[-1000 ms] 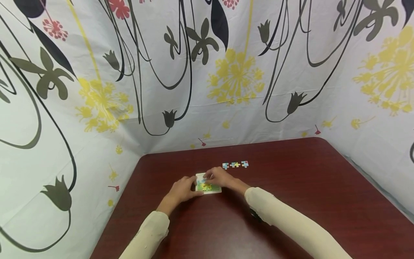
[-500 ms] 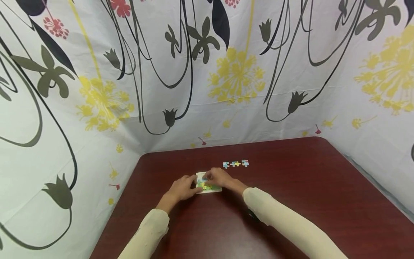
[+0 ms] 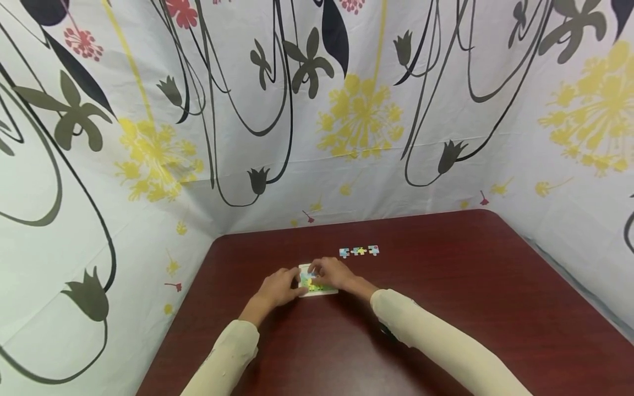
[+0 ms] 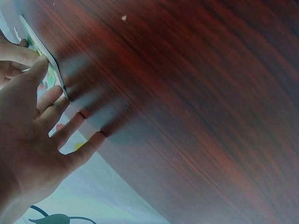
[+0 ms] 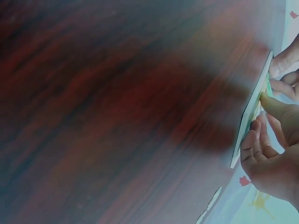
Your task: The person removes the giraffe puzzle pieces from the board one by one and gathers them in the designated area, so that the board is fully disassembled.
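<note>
Right hand (image 3: 332,273) has shifted slightly left over the flat, white-rimmed puzzle tray (image 3: 322,293) with its green, yellow and blue picture. Its thumb and fingertips touch the tray, thumb standing apart from fingers; whether that grip pinches a piece, I cannot tell. Left hand (image 3: 277,288) rests relaxed fingers and thumb along the tray's left side. Beyond it on the glossy dark-red wooden table (image 3: 431,275), three multicoloured jigsaw pieces (image 3: 359,251) lie in a row.
</note>
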`<state>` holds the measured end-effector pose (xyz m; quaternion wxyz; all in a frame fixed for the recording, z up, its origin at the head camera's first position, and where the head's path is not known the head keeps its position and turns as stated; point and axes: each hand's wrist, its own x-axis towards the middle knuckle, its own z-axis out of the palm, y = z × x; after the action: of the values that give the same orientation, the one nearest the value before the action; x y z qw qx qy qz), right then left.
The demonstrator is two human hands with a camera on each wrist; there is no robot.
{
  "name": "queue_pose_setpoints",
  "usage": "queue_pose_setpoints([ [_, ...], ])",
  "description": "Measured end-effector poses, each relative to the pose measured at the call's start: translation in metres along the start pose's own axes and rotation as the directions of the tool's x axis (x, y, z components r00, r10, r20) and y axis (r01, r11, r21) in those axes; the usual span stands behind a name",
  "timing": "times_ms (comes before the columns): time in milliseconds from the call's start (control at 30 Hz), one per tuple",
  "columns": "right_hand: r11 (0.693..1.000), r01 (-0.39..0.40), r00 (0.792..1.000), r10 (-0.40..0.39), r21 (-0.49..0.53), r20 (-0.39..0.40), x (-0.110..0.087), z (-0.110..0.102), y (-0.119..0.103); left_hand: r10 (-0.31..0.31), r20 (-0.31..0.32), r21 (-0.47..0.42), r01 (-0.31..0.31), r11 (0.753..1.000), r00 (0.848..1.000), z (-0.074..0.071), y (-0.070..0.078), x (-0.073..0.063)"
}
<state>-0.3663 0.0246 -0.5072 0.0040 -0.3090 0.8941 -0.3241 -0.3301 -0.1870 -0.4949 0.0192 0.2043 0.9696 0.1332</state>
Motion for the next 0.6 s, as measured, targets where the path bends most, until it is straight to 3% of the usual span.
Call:
queue_pose_setpoints([
  [600, 0.997, 0.054, 0.996, -0.050, 0.063, -0.070, -0.0021, 0.0017, 0.0005, 0.013, -0.011, 0.008, -0.012, 1.000, 1.000, -0.0006, -0.0007, 0.0010],
])
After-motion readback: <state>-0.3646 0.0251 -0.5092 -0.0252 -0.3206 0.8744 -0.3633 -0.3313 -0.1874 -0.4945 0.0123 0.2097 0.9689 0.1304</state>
